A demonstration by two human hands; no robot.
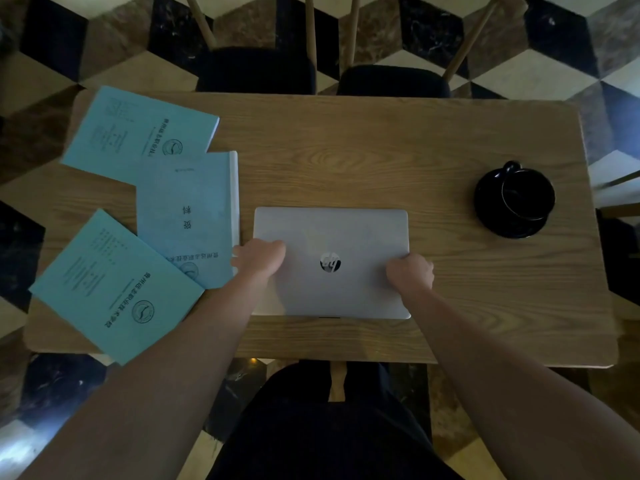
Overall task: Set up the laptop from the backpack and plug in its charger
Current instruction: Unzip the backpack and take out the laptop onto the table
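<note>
A closed silver laptop [332, 233] with a round logo lies flat on the wooden table [346, 150], near the front edge. My left hand [259, 259] grips its left side, fingers curled over the lid. My right hand [410, 271] grips its right side the same way. No backpack and no charger are in view.
Three light-blue booklets [187, 209] lie spread over the table's left part, the middle one touching the laptop's left edge. A black cup on a black saucer [514, 199] stands at the right. Two dark chairs [256, 71] stand behind the far edge.
</note>
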